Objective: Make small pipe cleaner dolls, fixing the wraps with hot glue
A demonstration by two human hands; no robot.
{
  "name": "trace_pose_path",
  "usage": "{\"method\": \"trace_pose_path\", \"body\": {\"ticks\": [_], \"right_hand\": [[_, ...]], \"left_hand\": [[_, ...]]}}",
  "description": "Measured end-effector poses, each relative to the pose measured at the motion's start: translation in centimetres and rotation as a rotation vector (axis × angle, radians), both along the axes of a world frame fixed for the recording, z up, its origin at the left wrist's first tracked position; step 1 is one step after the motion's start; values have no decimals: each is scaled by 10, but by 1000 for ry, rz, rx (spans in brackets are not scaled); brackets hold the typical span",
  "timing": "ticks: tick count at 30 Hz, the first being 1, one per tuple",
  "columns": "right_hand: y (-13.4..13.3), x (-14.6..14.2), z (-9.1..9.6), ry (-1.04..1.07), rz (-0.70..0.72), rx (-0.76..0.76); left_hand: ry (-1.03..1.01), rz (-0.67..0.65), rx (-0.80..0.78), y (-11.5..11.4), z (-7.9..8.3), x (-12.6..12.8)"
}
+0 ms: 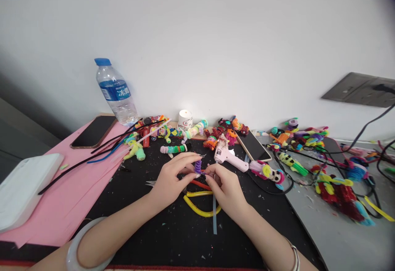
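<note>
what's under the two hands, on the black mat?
Under the left hand and right hand: yellow pipe cleaner, red one, pale strip. Their upper ends are covered by the hands.

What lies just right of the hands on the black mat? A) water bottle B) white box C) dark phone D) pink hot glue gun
D: the pink hot glue gun lies on the black mat just beyond the right hand, while both hands pinch a purple pipe-cleaner coil; the left hand is beside it.
</note>
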State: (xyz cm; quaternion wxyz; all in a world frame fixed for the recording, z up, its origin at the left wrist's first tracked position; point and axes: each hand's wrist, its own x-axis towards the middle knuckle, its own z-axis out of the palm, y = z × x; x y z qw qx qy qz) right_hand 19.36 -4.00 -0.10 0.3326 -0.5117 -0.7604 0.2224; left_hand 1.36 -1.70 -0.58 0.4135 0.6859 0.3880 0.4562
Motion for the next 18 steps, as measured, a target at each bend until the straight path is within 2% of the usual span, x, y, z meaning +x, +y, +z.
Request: {"method": "trace_pose_path", "body": {"ticks": [4, 11, 15, 18], "right_hand": [[3, 0, -1, 10, -14, 53], [4, 4, -3, 22, -18, 122], [5, 5, -2, 26, -16, 147], [6, 7, -1, 26, -4, 160]], "left_hand": [[-28, -22, -43, -1, 2, 1], [-240, -127, -284, 0, 1, 5], [-233, -171, -443, 4, 4, 4], [-248, -232, -490, 5, 5, 3]]}}
